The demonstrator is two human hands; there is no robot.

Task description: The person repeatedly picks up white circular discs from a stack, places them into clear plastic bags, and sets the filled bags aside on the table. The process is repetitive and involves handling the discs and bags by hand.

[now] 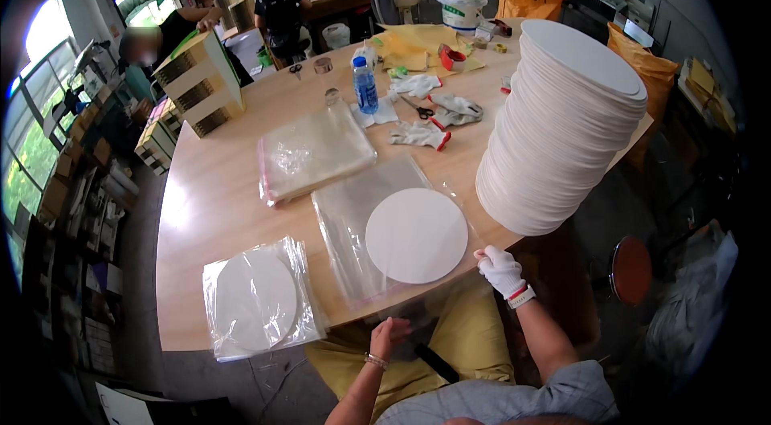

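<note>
A white round board lies on a clear plastic bag near the table's front edge, with more thin film showing around it. I cannot tell whether the board is inside that film. My right hand, in a white glove with bare fingertips, pinches the film just right of the board. My left hand is bare and hovers over my lap, just off the table edge; its fingers look loosely stretched, with nothing clearly in them. At front left, bagged round boards lie in clear film.
A tall, leaning stack of white round boards stands at right. Behind the bag lies a pile of clear bags. Farther back are a water bottle, scissors, work gloves and a tape dispenser. A stool stands right; people work behind.
</note>
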